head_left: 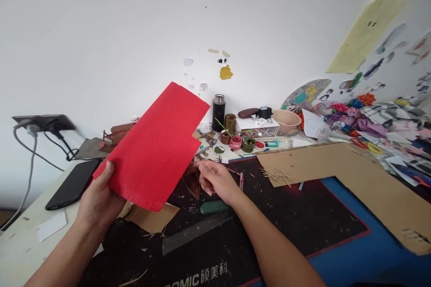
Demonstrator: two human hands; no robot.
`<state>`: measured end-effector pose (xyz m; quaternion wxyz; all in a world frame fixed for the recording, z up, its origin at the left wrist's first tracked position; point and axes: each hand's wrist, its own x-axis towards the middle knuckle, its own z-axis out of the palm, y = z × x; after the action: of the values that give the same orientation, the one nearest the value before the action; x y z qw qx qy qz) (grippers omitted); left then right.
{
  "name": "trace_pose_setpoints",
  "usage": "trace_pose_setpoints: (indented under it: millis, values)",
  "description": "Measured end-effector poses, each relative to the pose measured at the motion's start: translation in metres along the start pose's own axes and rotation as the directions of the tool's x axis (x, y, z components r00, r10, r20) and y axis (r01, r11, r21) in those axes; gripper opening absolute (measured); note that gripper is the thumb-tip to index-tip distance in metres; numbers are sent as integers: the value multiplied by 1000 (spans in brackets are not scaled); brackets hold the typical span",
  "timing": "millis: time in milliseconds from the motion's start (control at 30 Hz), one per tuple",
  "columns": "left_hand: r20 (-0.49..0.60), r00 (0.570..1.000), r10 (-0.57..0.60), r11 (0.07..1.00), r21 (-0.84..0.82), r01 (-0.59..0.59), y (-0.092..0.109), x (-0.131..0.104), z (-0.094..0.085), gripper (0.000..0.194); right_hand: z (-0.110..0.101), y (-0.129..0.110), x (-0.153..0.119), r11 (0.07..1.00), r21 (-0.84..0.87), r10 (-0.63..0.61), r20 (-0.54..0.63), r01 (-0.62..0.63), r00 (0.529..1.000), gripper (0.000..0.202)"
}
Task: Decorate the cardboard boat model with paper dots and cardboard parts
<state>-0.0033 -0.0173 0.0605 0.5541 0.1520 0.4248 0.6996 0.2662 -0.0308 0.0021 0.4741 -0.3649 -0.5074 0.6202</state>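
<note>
a: the white wall [101, 31] rises behind our crowded desk [20, 249], and the dark mat [303, 224] covers much of it. where do we have the red sheet [148, 148]?

b: up off the mat, tilted, left of centre, in our left hand [101, 193]. our thumb presses on the ridged face near the lower-left corner; the other fingers go behind, out of sight.

a: and our right hand [217, 181]?

b: just beside the sheet's right edge, below the notch, fingers half curled. we see nothing in them, but whether the tips touch the edge or pinch something small, we cannot tell.

a: how do we hold it well?

b: lightly, we think. ridges like these probably crush under a hard thumb, and one corner gives little support; a flat palm behind would likely steady it.

a: anything to mind?

b: the green-handled tool [214, 207] shows just below our right hand, and a cardboard piece [155, 220] past the sheet's lower edge. we'd want both clear of those ridges.
</note>
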Motion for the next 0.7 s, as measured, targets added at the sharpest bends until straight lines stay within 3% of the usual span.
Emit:
trace_pose_setpoints:
  millis: [300, 533, 700]
  values:
    - [-54, 998, -25, 999, -25, 24, 4, 1, 4, 39, -3, 1, 5, 998, 32, -38, -253, 47, 967, 55]
    - [-9, 1000, -15, 1000, 2, 15, 1, 7, -5, 39, -2, 0, 5, 999, 18, -32, -240, 38, 970, 55]
    - [-24, 1000, -19, 1000, -4, 19, 4, 3, 1, 40, -2, 0, 5, 999, 15, -32, -234, 37, 972, 56]
